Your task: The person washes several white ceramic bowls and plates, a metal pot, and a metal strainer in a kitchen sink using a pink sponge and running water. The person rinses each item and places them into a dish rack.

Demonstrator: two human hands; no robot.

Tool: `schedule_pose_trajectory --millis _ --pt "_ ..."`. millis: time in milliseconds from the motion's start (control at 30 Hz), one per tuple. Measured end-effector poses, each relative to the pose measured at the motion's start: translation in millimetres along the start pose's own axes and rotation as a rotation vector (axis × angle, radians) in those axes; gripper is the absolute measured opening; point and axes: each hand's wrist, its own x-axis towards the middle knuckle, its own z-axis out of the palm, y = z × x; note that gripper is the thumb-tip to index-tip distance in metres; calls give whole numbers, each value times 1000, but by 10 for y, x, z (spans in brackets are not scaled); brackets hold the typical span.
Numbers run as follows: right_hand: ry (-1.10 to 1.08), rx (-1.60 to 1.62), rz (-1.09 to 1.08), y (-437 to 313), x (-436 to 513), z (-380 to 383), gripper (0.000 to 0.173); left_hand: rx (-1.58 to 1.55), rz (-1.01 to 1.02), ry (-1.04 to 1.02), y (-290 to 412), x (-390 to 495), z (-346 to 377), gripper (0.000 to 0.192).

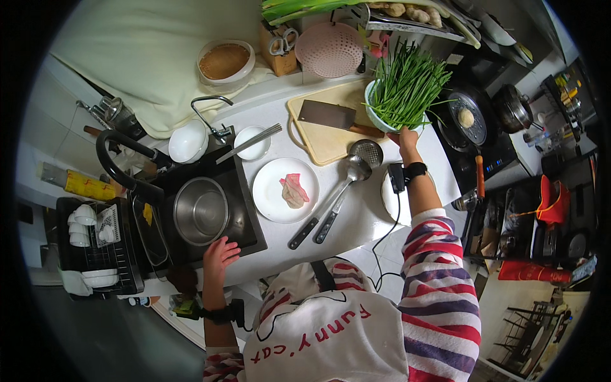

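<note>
My right hand [405, 141] grips the near rim of a light-blue bowl [374, 111] heaped with long green garlic chives [405, 88]. The bowl is at the right end of a cutting board [320, 143], partly hidden by the chives. Beside it on the board lies a cleaver [327, 114], its wooden handle pointing towards the bowl. My left hand [221, 255] hovers by the front edge of the black sink [250, 238], fingers spread and holding nothing. Just beyond it, a steel pot [201, 210] sits in the sink with no food visible inside.
A white plate [267, 191] with a crumpled pinkish cloth [295, 191], a ladle [341, 191] and a skimmer [366, 152] lie on the counter. Chopsticks [250, 143] rest across a small white bowl [258, 152]. At right, a pan [462, 119] holding a round pale item stands on the cooktop.
</note>
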Motion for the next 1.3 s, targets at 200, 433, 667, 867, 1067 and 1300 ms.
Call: schedule_pose_trajectory --millis 200,433,667,867,1067,1300 --pt "9 24 62 285 256 297 31 -82 -6 79 -214 -123 -193 39" --pt "-180 47 120 425 359 363 31 -127 65 -9 -300 -113 -149 34" --pt "-135 52 249 359 352 232 44 -65 29 20 -125 -3 58 40" --pt "-26 -52 189 244 311 126 48 -44 40 22 -72 36 90 39" --pt "-7 -131 230 89 241 119 49 -45 51 -22 -22 129 140 40" --pt "-57 -680 -530 37 -600 560 41 32 29 -6 -264 514 236 36"
